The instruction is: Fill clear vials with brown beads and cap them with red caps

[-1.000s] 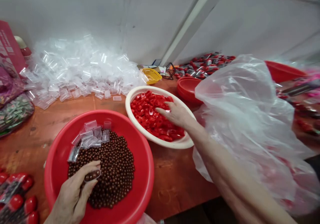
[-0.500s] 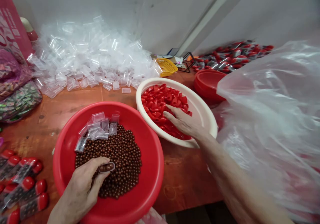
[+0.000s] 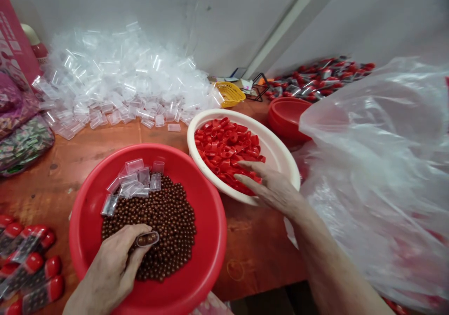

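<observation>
My left hand (image 3: 110,263) is closed around a small clear plastic container (image 3: 148,238), its open end turned up and brown balls showing inside. It is held over a red basin (image 3: 209,240) with a bed of brown balls (image 3: 164,216). Several empty clear containers (image 3: 130,179) lie on the balls at the far side. My right hand (image 3: 268,186) reaches over the near right rim of a white basin (image 3: 280,153), fingers stretched and apart, by the red plastic caps (image 3: 224,149). Its fingertips are close to the caps; I see nothing clearly gripped.
A big heap of clear containers (image 3: 122,81) lies against the wall. Filled, red-capped containers (image 3: 31,263) lie at left, more (image 3: 322,78) at back right. A yellow basket (image 3: 229,95), stacked red bowls (image 3: 287,116) and a large clear plastic bag (image 3: 368,165) stand around the white basin.
My right hand has drawn back from the middle of the red caps toward the near right rim. My left hand still holds the filled container; the whole view has shifted slightly.
</observation>
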The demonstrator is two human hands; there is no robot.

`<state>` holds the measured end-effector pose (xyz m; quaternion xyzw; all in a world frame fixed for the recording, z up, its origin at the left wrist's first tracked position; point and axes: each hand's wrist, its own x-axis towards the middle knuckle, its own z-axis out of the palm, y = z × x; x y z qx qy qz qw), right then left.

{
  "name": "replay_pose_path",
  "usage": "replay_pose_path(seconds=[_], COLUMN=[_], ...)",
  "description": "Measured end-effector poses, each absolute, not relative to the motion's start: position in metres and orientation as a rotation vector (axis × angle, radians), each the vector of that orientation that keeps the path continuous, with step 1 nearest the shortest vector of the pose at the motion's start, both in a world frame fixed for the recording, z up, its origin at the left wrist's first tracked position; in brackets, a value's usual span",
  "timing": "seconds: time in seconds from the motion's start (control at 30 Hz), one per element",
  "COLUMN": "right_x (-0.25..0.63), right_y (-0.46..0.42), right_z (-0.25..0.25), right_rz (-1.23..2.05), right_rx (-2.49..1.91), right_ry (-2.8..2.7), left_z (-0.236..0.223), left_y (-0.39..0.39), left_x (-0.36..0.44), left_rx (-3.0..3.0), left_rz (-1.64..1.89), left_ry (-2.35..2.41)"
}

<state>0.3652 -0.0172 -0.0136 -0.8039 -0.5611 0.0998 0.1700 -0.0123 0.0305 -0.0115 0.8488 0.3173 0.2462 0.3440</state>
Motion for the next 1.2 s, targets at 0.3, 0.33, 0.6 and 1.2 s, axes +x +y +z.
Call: replay_pose_path(seconds=[0.3, 0.33, 0.6, 1.2], right_x=[0.360, 0.356, 0.291, 0.183], right_y=[0.027, 0.026, 0.001, 0.006], right_z=[-0.028, -0.026, 0.026, 0.028], right_rz=[0.303, 0.281, 0.064, 1.609], right_rx=[-2.348, -2.337, -2.021, -1.103], right_ry=[-1.735, -1.729, -1.288, -0.772], left_z=[-0.001, 0.001, 0.008, 0.011], left_y=[0.027, 0.026, 0.021, 0.013], left_x=[-0.011, -0.009, 0.000, 0.002], left_rx=[1.884, 1.843, 1.462, 1.341], left_rz=[0.546, 0.554, 0.620, 0.800], left_ry=[1.009, 1.020, 0.994, 0.879])
